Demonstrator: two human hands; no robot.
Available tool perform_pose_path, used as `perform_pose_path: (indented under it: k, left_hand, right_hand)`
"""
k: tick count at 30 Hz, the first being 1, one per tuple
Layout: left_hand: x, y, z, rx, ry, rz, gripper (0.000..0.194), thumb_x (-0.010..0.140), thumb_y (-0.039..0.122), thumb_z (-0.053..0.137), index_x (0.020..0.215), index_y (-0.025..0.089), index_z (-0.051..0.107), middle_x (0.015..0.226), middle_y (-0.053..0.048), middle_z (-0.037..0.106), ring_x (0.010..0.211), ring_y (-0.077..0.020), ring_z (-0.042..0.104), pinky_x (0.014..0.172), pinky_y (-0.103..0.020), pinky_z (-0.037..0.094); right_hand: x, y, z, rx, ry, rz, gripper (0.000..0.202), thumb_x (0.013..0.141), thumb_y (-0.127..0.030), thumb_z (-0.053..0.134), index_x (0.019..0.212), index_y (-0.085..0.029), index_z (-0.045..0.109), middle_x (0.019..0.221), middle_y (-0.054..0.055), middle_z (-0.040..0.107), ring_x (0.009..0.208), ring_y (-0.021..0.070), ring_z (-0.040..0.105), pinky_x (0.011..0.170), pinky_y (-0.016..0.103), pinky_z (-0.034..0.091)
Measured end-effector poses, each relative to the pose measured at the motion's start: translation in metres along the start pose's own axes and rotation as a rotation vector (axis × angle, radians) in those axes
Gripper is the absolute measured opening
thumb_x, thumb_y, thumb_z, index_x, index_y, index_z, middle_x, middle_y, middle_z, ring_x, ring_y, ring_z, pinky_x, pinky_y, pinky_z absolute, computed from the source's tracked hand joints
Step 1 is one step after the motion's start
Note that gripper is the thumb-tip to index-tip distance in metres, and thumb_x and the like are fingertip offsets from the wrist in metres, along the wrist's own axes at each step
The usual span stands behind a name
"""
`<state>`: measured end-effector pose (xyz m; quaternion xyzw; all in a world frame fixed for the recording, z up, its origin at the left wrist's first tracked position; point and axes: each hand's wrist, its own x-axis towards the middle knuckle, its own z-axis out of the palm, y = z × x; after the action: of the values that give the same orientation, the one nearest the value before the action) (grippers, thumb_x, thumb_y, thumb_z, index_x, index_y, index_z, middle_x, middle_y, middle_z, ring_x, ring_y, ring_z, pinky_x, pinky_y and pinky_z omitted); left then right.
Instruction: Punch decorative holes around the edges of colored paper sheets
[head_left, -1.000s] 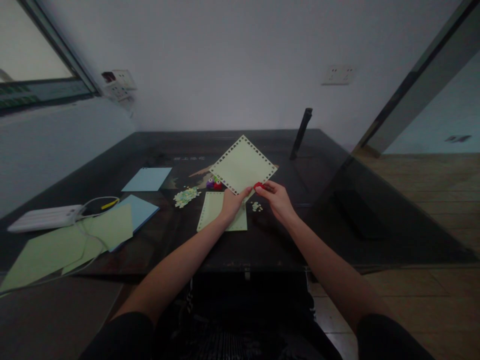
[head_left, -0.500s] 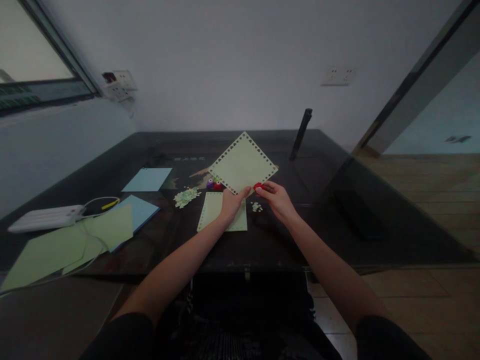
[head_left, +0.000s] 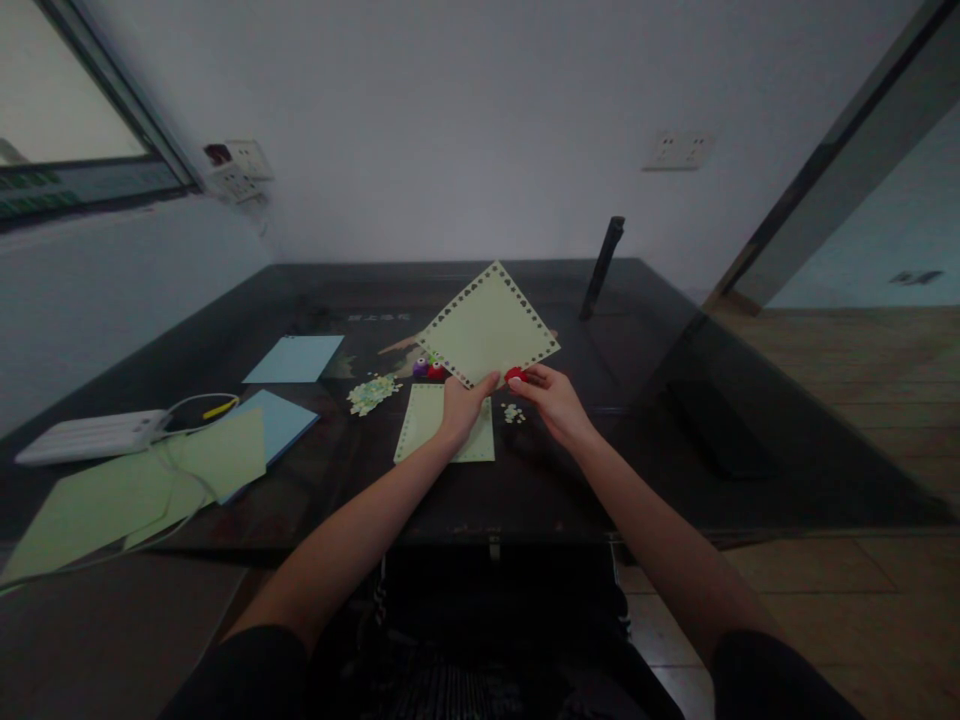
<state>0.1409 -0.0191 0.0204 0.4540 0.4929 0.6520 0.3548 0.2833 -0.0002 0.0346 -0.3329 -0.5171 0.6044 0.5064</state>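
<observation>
Above the worktop [head_left: 540, 495], punched green sheet [head_left: 489, 328], left hand [head_left: 464, 407] pinching its near corner, right hand [head_left: 553, 396] gripping small red tool [head_left: 515, 376] at its lower-right edge, second sheet [head_left: 424, 418] below, paper bits [head_left: 373, 394] either side.

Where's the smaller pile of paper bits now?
In the head view, the smaller pile lies on the table, right of the lower green sheet, below the red punch in the right hand.
</observation>
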Motion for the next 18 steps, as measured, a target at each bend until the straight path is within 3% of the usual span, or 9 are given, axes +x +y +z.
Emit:
perform_pose_path:
  k: [9, 18]
  left_hand:
    - [-0.0016, 0.0022, 0.0019, 0.028, -0.028, 0.034, 0.034, 0.067, 0.027, 0.072, 0.097, 0.011, 0.068, 0.103, -0.011, 0.070, 0.098, -0.0242, 0.064, 0.095, -0.039, 0.045]
    - [0.0004, -0.0006, 0.0004, 0.038, 0.020, 0.051, 0.037, 0.067, 0.026, 0.071, 0.100, 0.011, 0.067, 0.103, -0.011, 0.070, 0.098, -0.0238, 0.064, 0.094, -0.038, 0.045]
  right_hand:
    - [0.0001, -0.0003, -0.0007, 0.012, 0.009, -0.002, 0.028, 0.055, -0.030, 0.079, 0.077, -0.018, 0.067, 0.079, 0.002, 0.068, 0.076, 0.0153, 0.060, 0.081, 0.033, 0.045]
    - [0.0001, -0.0044, -0.0019, -0.032, 0.037, 0.009, 0.030, 0.055, -0.032, 0.079, 0.078, -0.018, 0.064, 0.082, 0.003, 0.068, 0.075, 0.0164, 0.061, 0.071, 0.031, 0.047]
